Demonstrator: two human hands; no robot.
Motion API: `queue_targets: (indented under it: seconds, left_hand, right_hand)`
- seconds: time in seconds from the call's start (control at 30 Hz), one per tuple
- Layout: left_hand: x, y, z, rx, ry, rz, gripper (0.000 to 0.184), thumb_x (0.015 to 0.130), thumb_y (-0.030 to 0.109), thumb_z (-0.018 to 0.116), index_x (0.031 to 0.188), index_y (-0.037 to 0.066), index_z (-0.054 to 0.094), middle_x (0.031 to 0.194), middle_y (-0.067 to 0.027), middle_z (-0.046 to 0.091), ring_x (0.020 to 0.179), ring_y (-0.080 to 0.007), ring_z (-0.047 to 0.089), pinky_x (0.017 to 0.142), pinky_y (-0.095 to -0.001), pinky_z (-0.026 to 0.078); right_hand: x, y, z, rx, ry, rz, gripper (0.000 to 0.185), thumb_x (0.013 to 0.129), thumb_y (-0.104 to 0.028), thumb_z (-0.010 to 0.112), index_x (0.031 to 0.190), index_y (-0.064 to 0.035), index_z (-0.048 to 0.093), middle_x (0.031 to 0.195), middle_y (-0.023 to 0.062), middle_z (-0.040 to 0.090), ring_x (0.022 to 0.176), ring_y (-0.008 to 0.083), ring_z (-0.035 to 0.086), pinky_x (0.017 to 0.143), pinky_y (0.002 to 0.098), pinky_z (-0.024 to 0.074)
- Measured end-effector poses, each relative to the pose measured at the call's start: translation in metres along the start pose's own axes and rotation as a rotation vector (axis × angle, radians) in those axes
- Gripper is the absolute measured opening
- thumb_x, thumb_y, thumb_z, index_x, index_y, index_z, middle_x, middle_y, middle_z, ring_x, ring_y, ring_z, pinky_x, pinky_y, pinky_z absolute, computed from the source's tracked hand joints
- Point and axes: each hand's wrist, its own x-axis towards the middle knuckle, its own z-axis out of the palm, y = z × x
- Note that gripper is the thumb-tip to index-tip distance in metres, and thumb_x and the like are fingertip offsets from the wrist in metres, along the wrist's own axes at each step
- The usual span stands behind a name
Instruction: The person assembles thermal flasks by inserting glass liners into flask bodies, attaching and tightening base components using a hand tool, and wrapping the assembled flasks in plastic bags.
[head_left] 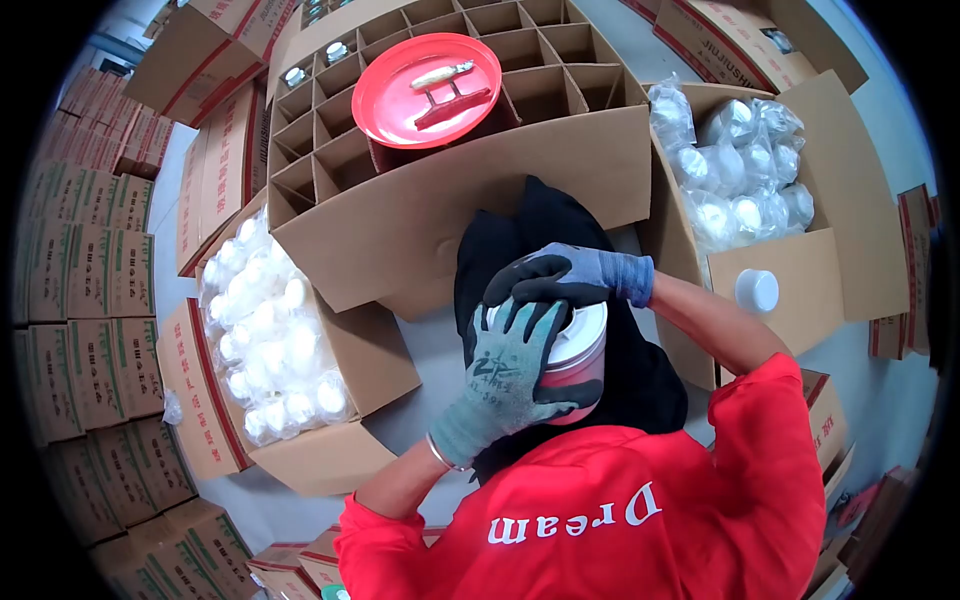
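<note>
Held in my lap is a pink container with a white rim. Around its left side wraps my left hand, in a grey-green glove, with the thumb low on the pink wall and the fingers reaching over the top. From the right, my right hand, in a blue and black glove, lies across the top edge with its fingers pressed together, close against the left fingertips. The gloves cover much of the container's top. Ahead, a round red tray with two small objects rests on a divided cardboard box.
Open boxes with bagged white-capped containers stand at left and right. A white round lid lies on the right box's flap. Two capped bottles sit in the divided box. Stacked cartons line the far left.
</note>
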Motion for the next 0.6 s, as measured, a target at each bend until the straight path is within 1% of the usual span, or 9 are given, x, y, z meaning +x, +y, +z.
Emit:
queue_targets:
  seconds: [0.1,0.13,0.17,0.23,0.3,0.33,0.43,0.47,0.6]
  left_hand:
    - [-0.003,-0.039,0.014,-0.423,0.229,0.191,0.057,0.087,0.029,0.064,0.135,0.002,0.048,0.131,-0.0176,0.051,0.126,-0.0376,0.047,0.109,-0.0481,0.03]
    - [-0.024,-0.055,0.048,-0.806,0.437,-0.002,0.046,0.091,0.013,0.056,0.135,0.001,0.049,0.133,-0.0165,0.053,0.126,-0.0336,0.05,0.107,-0.0415,0.036]
    - [-0.013,-0.045,0.043,-0.766,0.582,-0.013,0.046,0.092,0.01,0.055,0.136,0.0,0.047,0.136,-0.0153,0.051,0.13,-0.0296,0.047,0.107,-0.0393,0.037]
    - [-0.011,-0.055,0.071,-0.762,0.568,-0.244,0.049,0.092,0.011,0.059,0.137,0.0,0.046,0.136,-0.0156,0.051,0.13,-0.0289,0.047,0.107,-0.0369,0.037]
    - [-0.012,-0.052,0.083,-0.349,0.387,-0.128,0.056,0.09,0.016,0.064,0.14,0.0,0.043,0.136,-0.0169,0.05,0.132,-0.0286,0.045,0.107,-0.034,0.037]
    - [-0.013,-0.048,0.104,-0.448,0.414,-0.242,0.051,0.089,0.018,0.068,0.133,0.0,0.05,0.125,-0.0169,0.057,0.12,-0.0275,0.053,0.102,-0.0336,0.041]
    - [-0.02,-0.054,0.104,-1.265,-0.151,-0.87,0.039,0.088,0.018,0.07,0.119,-0.001,0.058,0.107,-0.0124,0.062,0.101,-0.0221,0.059,0.095,-0.0324,0.044]
    - [-0.029,-0.049,0.102,-1.011,-0.013,-0.761,0.03,0.09,0.023,0.069,0.108,-0.001,0.061,0.094,-0.0058,0.063,0.088,-0.0158,0.058,0.088,-0.0319,0.046]
    - [-0.06,-0.048,0.072,-0.989,0.059,-0.51,0.028,0.09,0.023,0.065,0.109,0.003,0.064,0.098,-0.0064,0.063,0.091,-0.0148,0.059,0.085,-0.0293,0.048]
  right_hand:
    - [-0.018,0.006,-0.001,-0.168,0.071,-0.212,0.043,0.095,-0.029,0.058,0.126,0.0006,0.058,0.127,0.0162,0.06,0.117,0.028,0.057,0.103,0.0371,0.042]
    - [-0.034,-0.004,0.004,-0.299,0.119,-0.224,0.045,0.092,-0.028,0.061,0.126,0.0007,0.057,0.129,0.0176,0.058,0.118,0.031,0.056,0.102,0.039,0.042]
    - [-0.052,-0.016,0.012,-0.428,0.171,-0.228,0.047,0.089,-0.027,0.064,0.127,0.0007,0.056,0.13,0.019,0.056,0.12,0.034,0.054,0.102,0.041,0.042]
    - [-0.093,-0.021,0.026,-0.636,0.221,-0.309,0.05,0.084,-0.024,0.068,0.126,-0.0003,0.055,0.13,0.0209,0.055,0.119,0.0377,0.053,0.101,0.0455,0.041]
    - [-0.131,-0.028,0.054,-0.712,0.355,-0.168,0.06,0.083,-0.034,0.068,0.131,-0.0026,0.052,0.135,0.0196,0.052,0.123,0.0373,0.05,0.105,0.0464,0.0372]
    - [-0.141,-0.032,0.068,-0.742,0.412,-0.13,0.059,0.082,-0.033,0.067,0.131,-0.003,0.051,0.137,0.0201,0.051,0.125,0.0374,0.048,0.105,0.0464,0.0366]
    - [-0.15,-0.047,0.102,-0.583,0.607,0.013,0.062,0.082,-0.028,0.065,0.135,-0.003,0.047,0.141,0.0195,0.046,0.13,0.0372,0.043,0.108,0.044,0.0344]
    - [-0.149,-0.043,0.113,-0.405,0.723,0.042,0.063,0.083,-0.029,0.064,0.137,-0.0026,0.045,0.142,0.0192,0.045,0.13,0.0364,0.043,0.108,0.0432,0.034]
    - [-0.143,-0.02,0.127,0.102,0.942,0.156,0.068,0.09,-0.042,0.054,0.142,-0.0007,0.037,0.143,0.0182,0.041,0.133,0.0293,0.04,0.112,0.0389,0.0294]
